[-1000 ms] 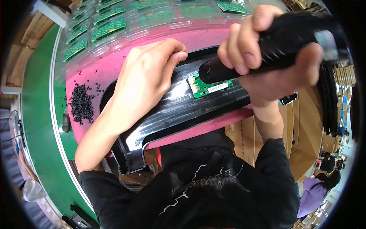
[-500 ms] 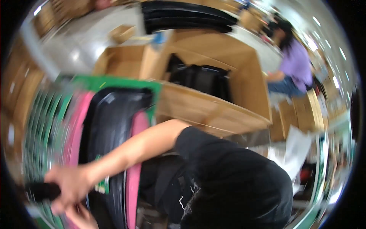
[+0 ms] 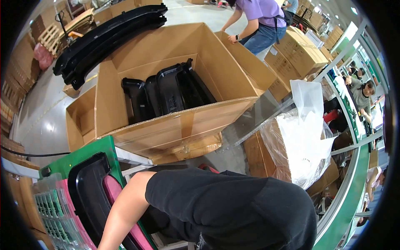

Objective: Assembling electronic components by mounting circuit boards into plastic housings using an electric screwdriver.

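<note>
Neither the left hand nor the right hand is in view, so I cannot tell whether they are open or holding anything. Only a bare forearm (image 3: 121,216) shows, running from a black sleeve (image 3: 225,208) down off the lower edge. It lies across the black panel (image 3: 88,196), which sits on a pink mat (image 3: 111,189) on the green bench (image 3: 83,152), lower left. A tray of green boards (image 3: 49,206) is just beside it. The view is turned off the bench toward a big open carton (image 3: 166,129) holding more upright black panels (image 3: 171,89). A bagged box (image 3: 300,146) stands to the right, and long black mouldings (image 3: 108,33) lie on the floor behind. A co-worker in a purple top (image 3: 260,12) bends over cartons, well apart. Judgement: with eyes off the bench, the arm should stay steady on the panel so it does not slide on the mat or knock the tray. Any panel from the carton is best gripped by its rim with both hands (they look bulky).
</note>
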Demonstrator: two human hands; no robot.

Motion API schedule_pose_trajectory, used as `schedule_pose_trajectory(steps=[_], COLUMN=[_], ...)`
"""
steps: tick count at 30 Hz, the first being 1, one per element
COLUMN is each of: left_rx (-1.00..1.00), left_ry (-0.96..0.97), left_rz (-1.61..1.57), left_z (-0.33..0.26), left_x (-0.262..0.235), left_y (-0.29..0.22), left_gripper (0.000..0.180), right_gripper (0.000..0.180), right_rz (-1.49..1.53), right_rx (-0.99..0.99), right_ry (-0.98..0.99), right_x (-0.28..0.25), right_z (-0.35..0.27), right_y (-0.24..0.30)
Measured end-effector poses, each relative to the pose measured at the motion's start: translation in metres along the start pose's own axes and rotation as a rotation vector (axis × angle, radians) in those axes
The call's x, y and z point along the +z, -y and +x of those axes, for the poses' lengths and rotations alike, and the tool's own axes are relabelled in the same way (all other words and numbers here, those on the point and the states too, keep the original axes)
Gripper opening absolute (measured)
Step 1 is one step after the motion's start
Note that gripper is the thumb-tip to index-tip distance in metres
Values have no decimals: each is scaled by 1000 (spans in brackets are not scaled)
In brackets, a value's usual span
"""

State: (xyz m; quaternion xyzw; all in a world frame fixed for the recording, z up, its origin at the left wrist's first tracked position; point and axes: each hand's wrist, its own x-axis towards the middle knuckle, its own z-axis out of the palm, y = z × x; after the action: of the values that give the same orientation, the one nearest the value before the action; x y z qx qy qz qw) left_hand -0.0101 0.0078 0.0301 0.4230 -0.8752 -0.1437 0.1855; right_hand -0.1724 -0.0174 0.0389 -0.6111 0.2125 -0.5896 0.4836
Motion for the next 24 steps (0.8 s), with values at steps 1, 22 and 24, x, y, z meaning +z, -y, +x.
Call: schedule_pose_trajectory(steps=[1,22,24], left_rx=[-74,187,185], left_ry=[66,-135,-115], left_rz=[-124,-191,-207], left_z=[0,-12,-10], left_x=[-1,4,3], left_y=[-3,1,-9], left_gripper=[11,13,13], right_gripper=[52,30,25], right_rz=[-18,437,477], right_rx=[6,-229,-224], right_ry=[-29,-192,-209], right_x=[0,-8,-6], right_z=[-1,-14,-14], right_y=[1,62,57])
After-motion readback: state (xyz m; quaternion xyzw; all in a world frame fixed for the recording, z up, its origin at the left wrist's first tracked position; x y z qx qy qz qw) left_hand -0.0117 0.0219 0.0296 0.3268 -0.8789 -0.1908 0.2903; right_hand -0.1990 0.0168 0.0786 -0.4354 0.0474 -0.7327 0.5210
